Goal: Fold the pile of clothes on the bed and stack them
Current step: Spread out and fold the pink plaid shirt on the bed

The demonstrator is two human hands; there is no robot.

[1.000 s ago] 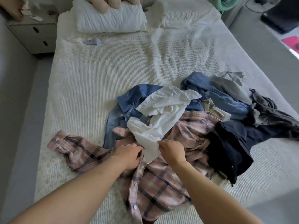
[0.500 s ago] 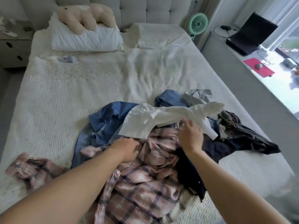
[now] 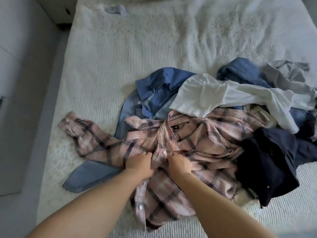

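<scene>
A pink plaid shirt [image 3: 197, 140] lies crumpled at the near side of the white bed [image 3: 120, 66], one sleeve stretched out to the left. My left hand [image 3: 139, 163] and my right hand [image 3: 179, 163] both grip its button placket, side by side. Behind it lie a white shirt [image 3: 214, 93], a blue shirt [image 3: 154, 86], a second blue garment [image 3: 240, 71] and a grey garment [image 3: 283, 74]. A dark navy garment [image 3: 267, 160] overlaps the plaid shirt on the right. A blue-grey piece [image 3: 91, 174] sticks out under the plaid shirt at left.
A small pale blue item [image 3: 115, 9] lies near the head of the bed. A grey bedside cabinet [image 3: 63, 11] stands at the upper left, with grey floor [image 3: 22, 100] along the bed's left edge. The bedspread stretches wide beyond the pile.
My right hand let go of the white shirt, now lying further right on the pile, and came back beside my left hand on the plaid shirt. My head tilted down.
</scene>
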